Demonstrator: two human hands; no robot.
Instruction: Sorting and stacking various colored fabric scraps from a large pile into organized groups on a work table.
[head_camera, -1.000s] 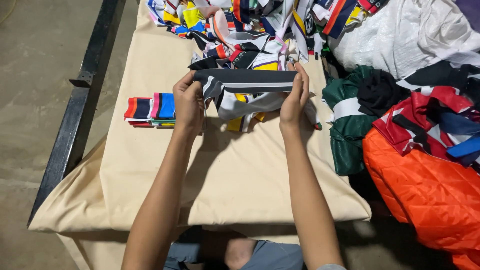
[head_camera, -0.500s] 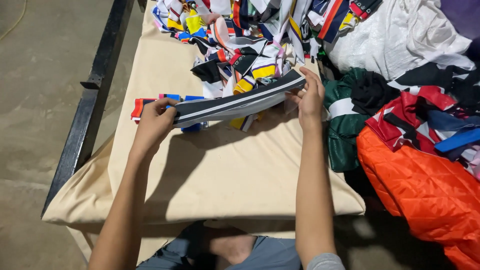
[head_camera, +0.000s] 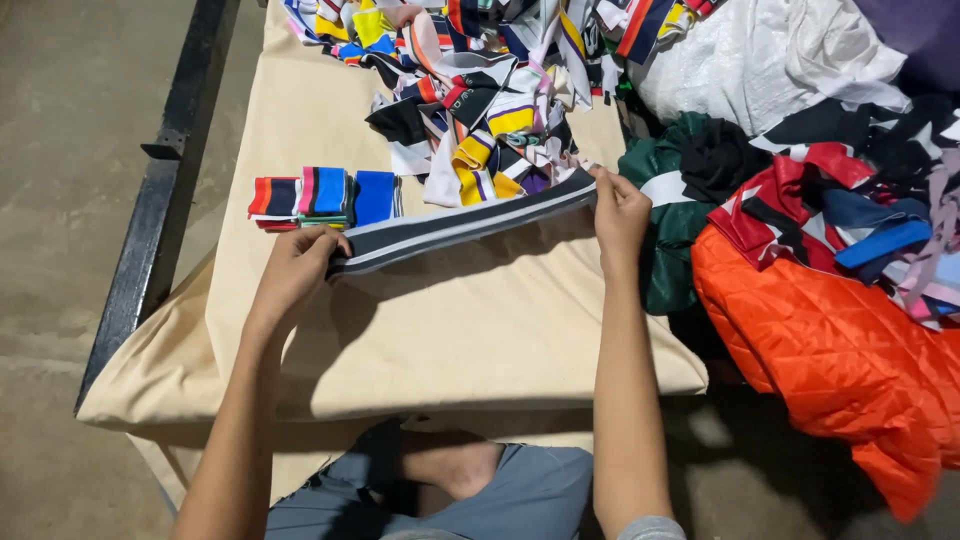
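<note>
On the beige tabletop (head_camera: 300, 120), beside a small stack of folded bands (head_camera: 325, 196), the left hand (head_camera: 295, 272) pinches one end of a dark, grey-striped fabric strip (head_camera: 465, 222). The right hand (head_camera: 620, 212) pinches the other end, fingers pressed together. Keeping even tension should hold the strip flat and untwisted.

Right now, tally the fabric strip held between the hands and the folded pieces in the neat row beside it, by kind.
Stretched dark grey strip with pale edges, held by left hand and right hand: 1
Folded striped pieces in the row: 3
Total: 4
</note>
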